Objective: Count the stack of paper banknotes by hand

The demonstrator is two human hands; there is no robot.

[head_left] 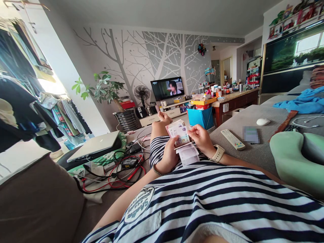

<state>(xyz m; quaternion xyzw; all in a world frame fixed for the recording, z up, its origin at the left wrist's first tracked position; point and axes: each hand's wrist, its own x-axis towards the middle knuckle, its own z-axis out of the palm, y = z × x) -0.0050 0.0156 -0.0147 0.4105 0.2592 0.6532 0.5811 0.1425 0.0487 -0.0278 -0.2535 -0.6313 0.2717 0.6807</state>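
Note:
A small stack of banknotes is held up over my lap, the front one printed with a 5. My left hand grips the stack from its lower left, the thumb across its face. At the stack's right edge, my right hand pinches a note between thumb and fingers. Further folded notes hang below, over the striped clothing, their upper end by my left fingers. A pale watch is on my right wrist and a beaded bracelet on my left.
On the sofa to the right lie a remote control, a white mouse and a green neck pillow. Tangled cables and a laptop are at left. Beyond my legs stand a blue bin and a laden table.

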